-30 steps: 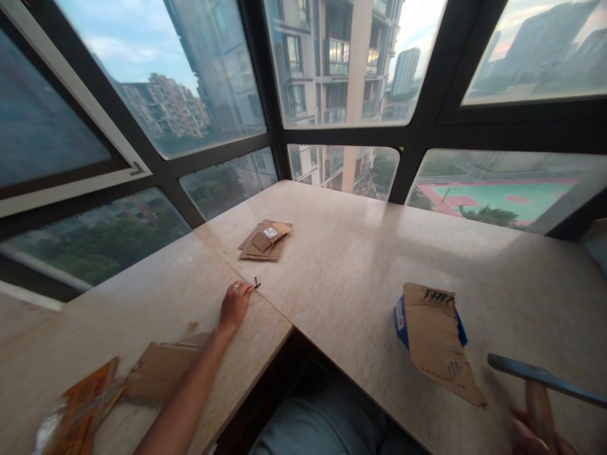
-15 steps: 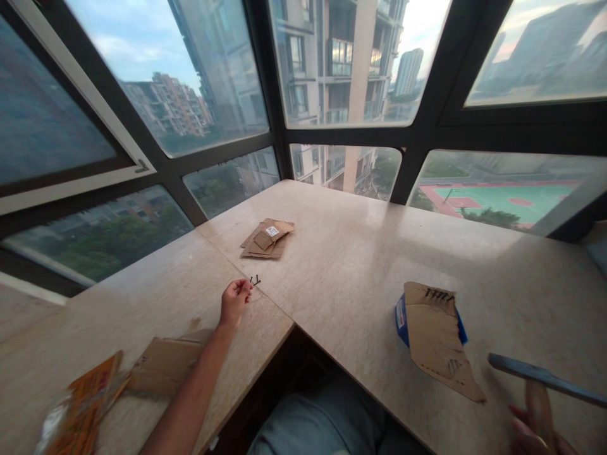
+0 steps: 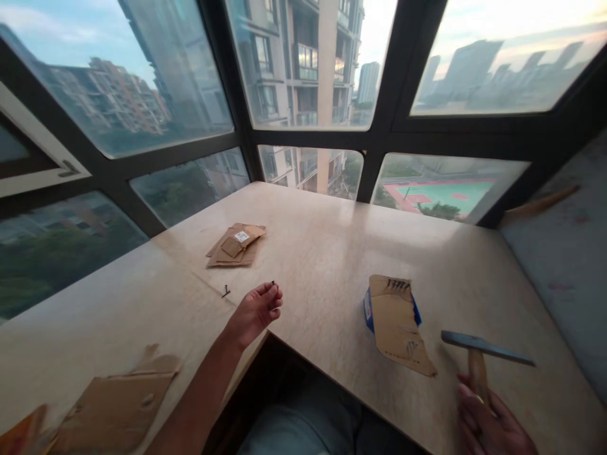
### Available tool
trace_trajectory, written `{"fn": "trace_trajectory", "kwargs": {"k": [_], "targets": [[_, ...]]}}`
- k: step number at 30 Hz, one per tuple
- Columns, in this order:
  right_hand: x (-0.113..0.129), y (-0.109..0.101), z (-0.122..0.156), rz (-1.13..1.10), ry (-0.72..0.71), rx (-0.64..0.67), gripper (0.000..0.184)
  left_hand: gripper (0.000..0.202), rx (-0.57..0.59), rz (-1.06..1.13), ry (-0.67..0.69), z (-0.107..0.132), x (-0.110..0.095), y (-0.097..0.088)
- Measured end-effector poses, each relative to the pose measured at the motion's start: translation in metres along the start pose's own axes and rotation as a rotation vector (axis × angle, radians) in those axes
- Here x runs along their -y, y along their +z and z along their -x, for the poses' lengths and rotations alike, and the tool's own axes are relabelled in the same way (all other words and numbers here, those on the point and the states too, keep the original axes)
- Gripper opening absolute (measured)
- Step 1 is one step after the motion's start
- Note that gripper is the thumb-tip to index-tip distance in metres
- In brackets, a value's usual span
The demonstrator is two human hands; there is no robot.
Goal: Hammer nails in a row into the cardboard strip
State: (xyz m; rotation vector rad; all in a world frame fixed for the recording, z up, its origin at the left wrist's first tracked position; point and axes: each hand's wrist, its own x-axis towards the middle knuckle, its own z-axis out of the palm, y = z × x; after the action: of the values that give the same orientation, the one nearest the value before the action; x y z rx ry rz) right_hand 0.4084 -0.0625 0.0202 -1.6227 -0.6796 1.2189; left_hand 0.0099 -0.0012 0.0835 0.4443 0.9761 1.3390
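My left hand [image 3: 256, 311] pinches a small dark nail [image 3: 273, 283] between thumb and fingertips, above the stone counter. Just left of it, a couple of dark nails [image 3: 226, 291] lie loose. My right hand [image 3: 493, 420] grips the wooden handle of a hammer [image 3: 488, 349], whose metal head is raised at the right. Between the hands, a cut piece of cardboard [image 3: 396, 325] rests on a blue box [image 3: 368, 311]. Several dark nails [image 3: 399, 284] stand in a row along the cardboard's far edge.
A stack of flat cardboard pieces [image 3: 237, 246] lies toward the window corner. More cardboard [image 3: 114, 404] and an orange package [image 3: 21, 433] are at the near left. The counter's inner corner [image 3: 268, 332] opens onto my lap. A wall [image 3: 559, 272] bounds the right side.
My left hand has moved right, away from the loose nails, with one nail now showing in its fingers. The view has turned right. My right hand still holds the hammer.
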Motion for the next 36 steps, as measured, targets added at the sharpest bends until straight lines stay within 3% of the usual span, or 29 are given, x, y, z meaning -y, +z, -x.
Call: {"fn": "trace_trajectory", "kwargs": {"k": [5,9,12,16,20,36], "targets": [[-0.002,0.004,-0.003,-0.032,-0.009,-0.034,0.068,0.024,0.15,-0.287,0.063,-0.021,0.02,0.067],[0.0,0.006,-0.003,-0.052,-0.001,-0.05,0.069,0.021,0.282,-0.546,0.271,-0.046,0.044,0.119],[0.0,0.007,-0.002,-0.085,-0.002,-0.051,0.068,0.02,0.313,-0.722,0.445,-0.071,0.064,0.141],[-0.003,0.007,-0.005,-0.121,0.01,-0.053,0.068,0.017,0.286,-0.854,0.539,-0.099,0.084,0.15],[-0.003,0.006,-0.007,-0.173,0.024,-0.028,0.07,0.016,0.268,-0.905,0.57,-0.113,0.093,0.15],[0.005,0.011,-0.003,-0.224,0.037,-0.042,0.062,0.012,0.338,-0.981,0.581,-0.123,0.103,0.151]]}}
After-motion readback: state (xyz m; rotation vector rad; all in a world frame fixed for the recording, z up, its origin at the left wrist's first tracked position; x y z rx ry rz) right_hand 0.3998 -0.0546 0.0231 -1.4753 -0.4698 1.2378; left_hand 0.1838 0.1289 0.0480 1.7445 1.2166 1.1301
